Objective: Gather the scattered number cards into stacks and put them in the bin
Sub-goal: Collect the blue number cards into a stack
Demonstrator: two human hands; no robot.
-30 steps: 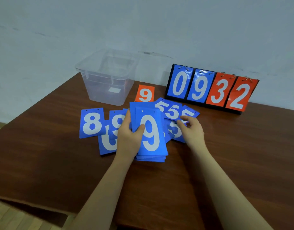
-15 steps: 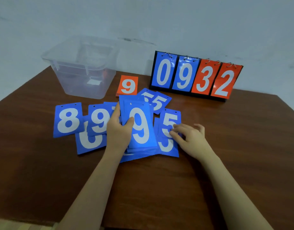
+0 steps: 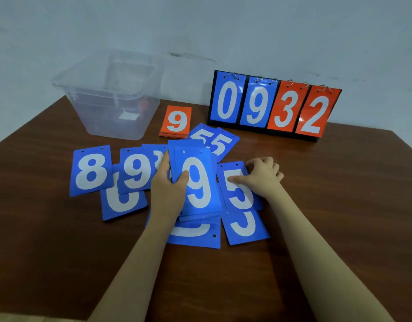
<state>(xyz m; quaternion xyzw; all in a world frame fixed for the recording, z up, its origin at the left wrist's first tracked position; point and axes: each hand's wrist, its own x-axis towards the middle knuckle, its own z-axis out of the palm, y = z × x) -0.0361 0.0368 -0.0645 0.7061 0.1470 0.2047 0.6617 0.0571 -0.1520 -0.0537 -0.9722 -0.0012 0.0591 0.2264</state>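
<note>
My left hand (image 3: 169, 191) grips a stack of blue cards (image 3: 198, 182) with a 9 on top, thumb across its face. Right beside it, my right hand (image 3: 262, 176) pinches a blue 5 card (image 3: 238, 194) by its upper right edge. More blue cards lie scattered around: an 8 (image 3: 91, 170), a 9 (image 3: 136, 170), a partly covered card (image 3: 123, 203), two 5s (image 3: 214, 140) behind the stack and others under it (image 3: 244, 226). A stack of orange cards (image 3: 176, 122) topped by a 9 lies near the clear plastic bin (image 3: 107, 94) at the back left.
A flip scoreboard (image 3: 273, 105) showing 0 9 3 2 stands at the back right of the brown wooden table (image 3: 339, 182). A pale wall rises behind it. The table's front edge shows at the lower left.
My right hand slid a 5 card from the pile behind toward me and now pinches it beside the stack. The left hand kept hold of the 9 stack. The camera moved closer.
</note>
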